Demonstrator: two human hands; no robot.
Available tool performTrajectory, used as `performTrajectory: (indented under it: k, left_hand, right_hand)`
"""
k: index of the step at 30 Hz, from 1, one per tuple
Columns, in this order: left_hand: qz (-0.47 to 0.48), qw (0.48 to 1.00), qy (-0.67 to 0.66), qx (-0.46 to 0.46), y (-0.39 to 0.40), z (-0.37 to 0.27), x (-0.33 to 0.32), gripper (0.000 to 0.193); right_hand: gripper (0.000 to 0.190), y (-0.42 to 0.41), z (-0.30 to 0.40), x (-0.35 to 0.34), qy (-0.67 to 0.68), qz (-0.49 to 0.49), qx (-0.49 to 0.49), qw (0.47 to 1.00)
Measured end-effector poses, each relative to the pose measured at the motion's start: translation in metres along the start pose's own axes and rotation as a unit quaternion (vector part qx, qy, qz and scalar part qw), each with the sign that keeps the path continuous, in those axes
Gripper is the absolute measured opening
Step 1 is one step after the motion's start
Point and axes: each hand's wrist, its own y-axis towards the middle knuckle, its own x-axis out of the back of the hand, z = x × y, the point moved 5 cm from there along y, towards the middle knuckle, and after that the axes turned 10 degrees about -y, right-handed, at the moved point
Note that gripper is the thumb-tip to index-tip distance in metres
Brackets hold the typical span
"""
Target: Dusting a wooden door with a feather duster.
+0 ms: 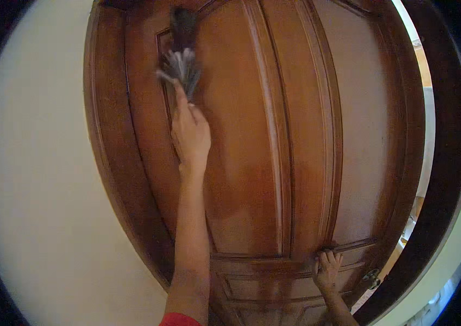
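Note:
My left hand (193,134) reaches up along the left part of a brown wooden panel door (234,142). It grips a duster (181,67) whose grey and white strands fan out against the door, blurred at the tips. The duster's handle is mostly hidden by my fingers. A dark patch above the strands may be their shadow. Low on the right, my right hand (327,271) rests on the door near the bottom corner of a raised moulding (332,163), fingers bent against the wood and nothing visible in them.
A metal door knob (372,278) sits at the door's lower right. The door stands ajar, with a bright gap (429,122) between it and the dark frame (450,134). A pale wall (43,163) fills the left side.

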Motion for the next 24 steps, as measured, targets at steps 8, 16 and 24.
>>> performTrajectory:
  k: [8,16,24]
  left_hand:
    - [0.145,0.988,0.004,0.051,0.013,-0.033,-0.036,0.060]
    - [0.123,0.992,0.007,-0.004,0.039,-0.008,-0.038,0.061]
    - [0.049,0.993,0.072,0.077,0.071,0.027,-0.047,0.059]
  right_hand:
    - [0.022,-0.005,-0.011,-0.007,-0.002,0.020,-0.028,0.999]
    - [0.017,0.002,-0.005,-0.004,-0.002,-0.009,-0.003,1.000]
    - [0.020,0.004,-0.006,-0.014,-0.026,-0.026,0.004,0.999]
